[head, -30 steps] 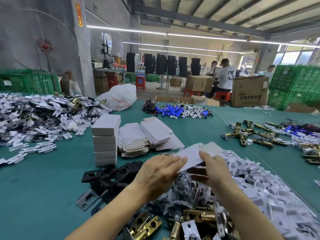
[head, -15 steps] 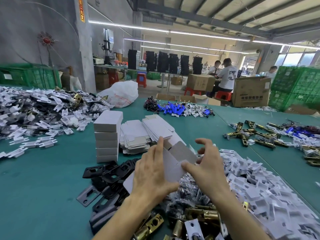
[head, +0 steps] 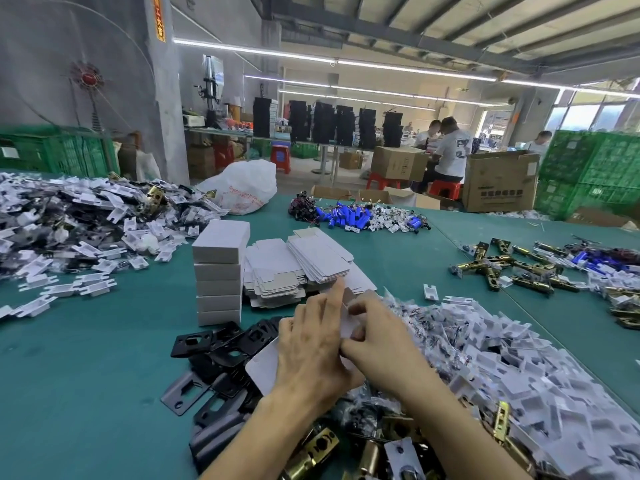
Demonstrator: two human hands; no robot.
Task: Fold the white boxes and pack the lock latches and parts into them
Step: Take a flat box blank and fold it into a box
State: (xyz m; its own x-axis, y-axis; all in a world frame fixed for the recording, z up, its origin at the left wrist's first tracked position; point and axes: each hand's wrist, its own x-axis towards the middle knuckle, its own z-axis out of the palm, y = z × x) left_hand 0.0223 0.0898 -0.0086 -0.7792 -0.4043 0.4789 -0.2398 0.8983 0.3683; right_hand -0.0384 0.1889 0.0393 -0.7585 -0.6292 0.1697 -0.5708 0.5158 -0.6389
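Hands: your left hand [head: 311, 351] and right hand [head: 377, 341] have drawn together since before, both pinching the white box [head: 265, 365].
Box: over black plates [head: 207, 341].
Counter [head: 86, 358]: green, folded stack [head: 220, 278] near.
Room: workers [head: 450, 147] seated behind.

white box [head: 265, 363] mostly hidden behind left hand [head: 311, 351], brass latches [head: 317, 446] cropped below

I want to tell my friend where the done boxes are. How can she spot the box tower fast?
Look at the big green table, near its middle. Just behind the black plates and left of the flat cards stands the box tower. It is the only neat upright stack of closed white boxes; everything around it lies flat or in heaps.
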